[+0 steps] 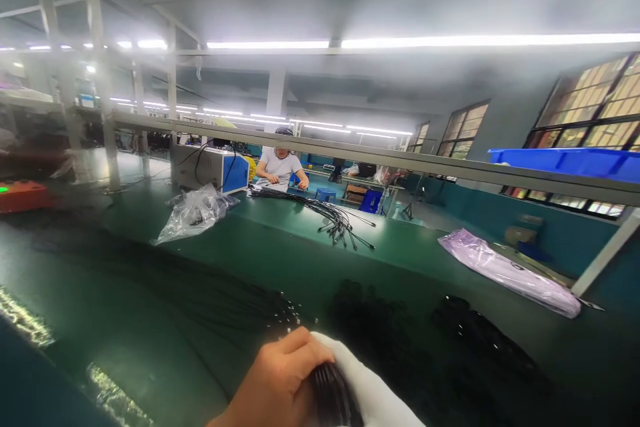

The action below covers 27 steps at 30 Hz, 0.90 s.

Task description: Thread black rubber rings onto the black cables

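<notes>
My left hand (pixel 280 373), bare, is closed around a thick bundle of black cables (pixel 336 395) at the bottom middle. Against the bundle's right side is my right hand (pixel 367 383), in what looks like a white glove; it also grips the bundle, though most of its fingers are hidden. Just beyond my hands, loose black cables with small white ends (pixel 287 307) lie spread on the green table (pixel 165 347). Dark coiled cables (pixel 370 313) lie to the right of them, with another dark bundle (pixel 485 333) farther right.
A clear plastic bag (pixel 197 210), a blue-and-grey machine (pixel 210 167) and black cables (pixel 330 213) lie toward the back. At right is a pinkish plastic package (pixel 505 267) under a blue bin (pixel 565 161). An orange object (pixel 23 197) is at left. A person (pixel 280 163) works opposite.
</notes>
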Tool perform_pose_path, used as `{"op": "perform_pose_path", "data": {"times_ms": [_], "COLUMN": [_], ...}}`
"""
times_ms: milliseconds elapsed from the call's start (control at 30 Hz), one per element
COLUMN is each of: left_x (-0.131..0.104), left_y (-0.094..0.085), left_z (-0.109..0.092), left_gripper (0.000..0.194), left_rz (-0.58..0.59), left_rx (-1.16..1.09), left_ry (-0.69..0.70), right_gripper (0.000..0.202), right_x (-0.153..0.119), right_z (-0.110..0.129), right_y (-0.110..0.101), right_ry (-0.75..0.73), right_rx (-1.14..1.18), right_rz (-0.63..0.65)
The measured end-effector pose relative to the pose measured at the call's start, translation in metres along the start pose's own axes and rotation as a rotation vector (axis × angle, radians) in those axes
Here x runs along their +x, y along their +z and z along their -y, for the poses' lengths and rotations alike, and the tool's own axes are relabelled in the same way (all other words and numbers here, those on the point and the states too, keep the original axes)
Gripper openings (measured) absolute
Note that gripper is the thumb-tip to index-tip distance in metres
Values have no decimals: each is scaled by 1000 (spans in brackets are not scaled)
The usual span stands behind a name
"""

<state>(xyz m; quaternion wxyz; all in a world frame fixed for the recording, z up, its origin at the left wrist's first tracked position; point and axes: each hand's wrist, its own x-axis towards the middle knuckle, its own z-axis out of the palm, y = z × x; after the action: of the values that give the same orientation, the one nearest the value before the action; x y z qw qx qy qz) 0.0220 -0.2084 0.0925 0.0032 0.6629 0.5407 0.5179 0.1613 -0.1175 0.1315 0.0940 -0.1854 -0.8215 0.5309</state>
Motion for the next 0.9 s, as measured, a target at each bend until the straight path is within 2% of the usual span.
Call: {"op": "perform_pose_path", "data": {"times_ms": [133, 167, 300, 367, 500, 733, 900], "left_x": [-3, -3, 4, 7, 9, 6, 4], "left_y": [2, 1, -3, -1, 8, 24, 35], "left_z": [7, 6, -2, -3, 1, 7, 15], "left_gripper": [26, 26, 25, 19, 9, 11, 6], "left_rz": [62, 81, 124, 121, 100, 10, 56], "left_rx": [-7, -7, -58, -59, -35, -78, -90], "left_ry": [-91, -141, -431, -528, -627, -764, -858], "right_gripper": [47, 44, 39, 38, 36, 34, 37], "right_x": [14, 15, 17, 17, 19, 22, 22], "right_z": [-2, -4, -20, -30, -43, -47, -51], "right_y": [2, 2, 3, 6, 9, 13, 16], "right_ry": [-28, -21, 5, 22, 41, -21, 94], "right_rx": [190, 274, 754, 875, 904, 831, 777], "right_rz": [50, 73, 320, 347, 308, 251, 235]}}
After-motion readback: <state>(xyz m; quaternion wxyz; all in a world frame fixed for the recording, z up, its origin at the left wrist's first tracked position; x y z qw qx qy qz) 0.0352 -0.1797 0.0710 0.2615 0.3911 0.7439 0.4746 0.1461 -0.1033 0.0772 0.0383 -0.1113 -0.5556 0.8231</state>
